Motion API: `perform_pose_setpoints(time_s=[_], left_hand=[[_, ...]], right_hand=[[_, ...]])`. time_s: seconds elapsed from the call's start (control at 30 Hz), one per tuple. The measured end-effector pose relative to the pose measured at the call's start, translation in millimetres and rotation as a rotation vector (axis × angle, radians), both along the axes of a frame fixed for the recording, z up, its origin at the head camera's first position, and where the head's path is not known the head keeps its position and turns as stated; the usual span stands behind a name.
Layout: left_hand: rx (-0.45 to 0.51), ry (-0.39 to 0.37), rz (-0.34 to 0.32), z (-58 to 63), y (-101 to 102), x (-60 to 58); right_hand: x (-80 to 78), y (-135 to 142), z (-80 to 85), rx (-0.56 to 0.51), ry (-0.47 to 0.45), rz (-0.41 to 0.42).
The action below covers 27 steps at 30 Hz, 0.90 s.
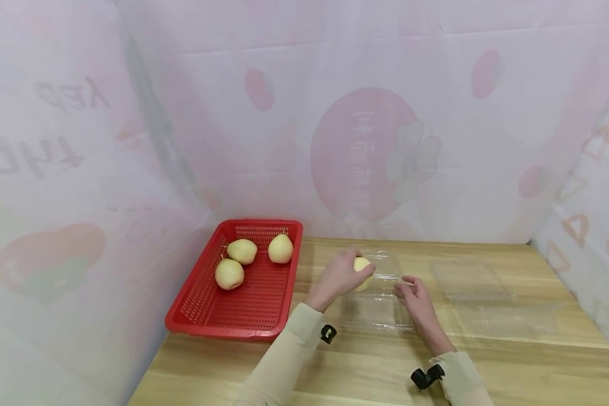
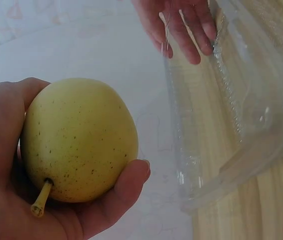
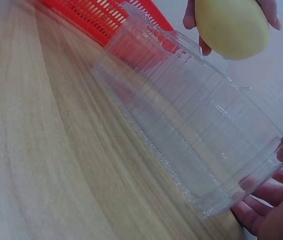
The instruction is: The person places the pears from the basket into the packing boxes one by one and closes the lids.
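Observation:
My left hand [image 1: 342,276] grips a yellow-green pear [image 2: 79,140], fingers and thumb curled round its sides. In the left wrist view its stem points down towards the palm. The pear is above an open clear plastic clamshell container [image 1: 378,310] on the table. My right hand [image 1: 418,307] is at the container's right side. In the right wrist view, its fingers [image 3: 269,197] lie against the end wall, with the thumb side by the rim. Clear plastic partly blurs that contact.
A red plastic basket [image 1: 182,318] stands on the left with three pears [image 1: 230,274] in it. More clear plastic containers [image 1: 469,279] lie to the right on the wooden table [image 1: 365,366]. Printed white sheeting [image 1: 223,141] encloses the back and sides.

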<state>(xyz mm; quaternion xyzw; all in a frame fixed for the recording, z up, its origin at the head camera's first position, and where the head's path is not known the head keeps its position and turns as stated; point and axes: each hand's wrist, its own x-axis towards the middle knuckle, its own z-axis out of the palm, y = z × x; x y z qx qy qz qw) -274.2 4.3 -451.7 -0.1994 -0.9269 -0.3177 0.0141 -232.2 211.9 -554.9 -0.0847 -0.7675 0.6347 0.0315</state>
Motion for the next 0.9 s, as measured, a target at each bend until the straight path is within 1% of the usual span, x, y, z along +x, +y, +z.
perform_pose_setpoints(time_s=[0.1,0.3,0.43,0.73,0.9], left_hand=[[-0.003,-0.021,0.006,-3.5,4,1.2],[0.005,-0.016,-0.019,-13.1,13,2.6],[0.019,-0.024,-0.018,-17.7,19,5.2],[0.067,-0.13,0.01,-19.5,31,14.2],[0.04,-0.104,0.019,-23.8,35,16.6]], right_hand=[[-0.2,-1,0.3,-0.005,0.001,-0.004],[-0.8,-2,1.2,-0.03,0.001,-0.023],[-0.5,-3,1.8,-0.035,0.002,-0.031],[0.2,-3,2.0,-0.032,0.002,-0.049],[-0.9,-4,1.8,-0.03,0.009,-0.049]])
